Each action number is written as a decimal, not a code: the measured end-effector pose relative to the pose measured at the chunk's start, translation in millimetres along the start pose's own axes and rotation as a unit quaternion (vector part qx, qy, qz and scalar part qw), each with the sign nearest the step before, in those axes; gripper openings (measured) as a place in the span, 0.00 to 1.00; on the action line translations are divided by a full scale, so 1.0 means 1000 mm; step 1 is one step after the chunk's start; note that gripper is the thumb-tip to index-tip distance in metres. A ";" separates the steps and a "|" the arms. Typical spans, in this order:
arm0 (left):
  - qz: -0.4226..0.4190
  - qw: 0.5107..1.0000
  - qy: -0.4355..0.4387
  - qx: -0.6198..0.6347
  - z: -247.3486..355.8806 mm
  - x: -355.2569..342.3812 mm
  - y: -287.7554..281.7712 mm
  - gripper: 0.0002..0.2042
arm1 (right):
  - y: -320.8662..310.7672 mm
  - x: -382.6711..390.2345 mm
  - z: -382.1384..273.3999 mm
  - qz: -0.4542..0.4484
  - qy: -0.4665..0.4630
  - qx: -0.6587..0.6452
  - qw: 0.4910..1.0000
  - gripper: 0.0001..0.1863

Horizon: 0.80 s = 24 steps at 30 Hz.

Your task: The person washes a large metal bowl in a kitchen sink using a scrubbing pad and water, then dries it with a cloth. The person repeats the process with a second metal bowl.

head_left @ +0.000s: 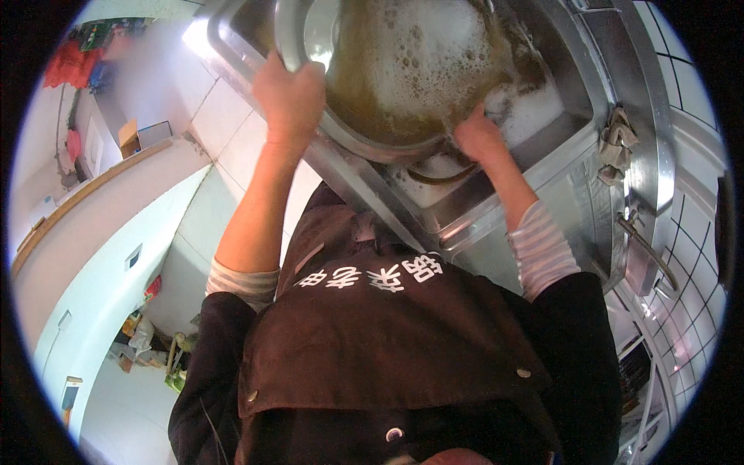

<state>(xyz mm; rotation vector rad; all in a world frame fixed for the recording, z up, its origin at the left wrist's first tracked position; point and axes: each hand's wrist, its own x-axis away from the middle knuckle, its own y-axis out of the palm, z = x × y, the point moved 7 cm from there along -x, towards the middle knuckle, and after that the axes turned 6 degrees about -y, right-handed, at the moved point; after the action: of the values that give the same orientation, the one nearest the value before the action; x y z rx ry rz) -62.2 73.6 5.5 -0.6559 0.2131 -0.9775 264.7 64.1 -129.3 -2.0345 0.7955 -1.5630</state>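
Observation:
A large round metal basin (364, 145) sits tilted in a stainless steel sink (570, 132), with brownish water (360, 93) and white suds (426, 54) in it. My left hand (291, 97) is closed round the basin's left rim. On the right side, my right hand (478, 136) grips the basin's edge close to the foamy water, its fingertips partly hidden. More suds (535, 108) float in the sink beyond my right hand. A curved brown edge (442, 177) shows in the sink water under the basin. The basin's far side is cut off by the picture's top.
A crumpled grey-brown cloth (616, 147) lies on the metal ledge right of the sink. Below it, a curved metal tap (647, 246) sticks out. White tiled wall (690, 310) runs along the right. Bags and goods (143, 341) lie on the floor at lower left.

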 end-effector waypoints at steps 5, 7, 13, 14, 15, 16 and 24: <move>-0.002 0.996 -0.011 0.092 -0.018 0.041 0.015 0.10 | 0.036 0.035 -0.020 -0.019 0.012 0.030 0.999 0.22; -0.035 0.995 0.001 0.093 -0.019 0.041 0.013 0.10 | 0.034 0.043 -0.033 0.030 -0.013 0.037 0.999 0.19; -0.039 0.997 0.010 0.062 -0.013 0.045 0.006 0.10 | -0.068 0.066 -0.094 0.251 -0.163 0.030 0.954 0.22; -0.028 0.996 0.030 0.074 -0.012 0.046 0.008 0.10 | -0.066 0.052 -0.093 0.245 -0.201 0.039 0.948 0.23; -0.016 0.995 0.053 0.081 -0.013 0.044 0.010 0.10 | -0.057 0.032 -0.091 0.241 -0.240 0.041 0.940 0.23; -0.004 0.993 0.077 0.084 -0.013 0.042 0.007 0.11 | -0.046 0.012 -0.092 0.237 -0.280 0.041 0.929 0.24; 0.016 0.997 0.014 0.068 -0.021 0.032 0.001 0.12 | -0.007 0.024 -0.186 -0.019 -0.358 -0.252 0.899 0.25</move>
<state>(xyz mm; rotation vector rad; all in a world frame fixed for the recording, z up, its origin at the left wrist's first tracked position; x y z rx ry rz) -53.6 38.5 -8.0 -0.5129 0.1800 -0.9612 90.8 51.7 -59.8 -2.7288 0.9031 -0.5209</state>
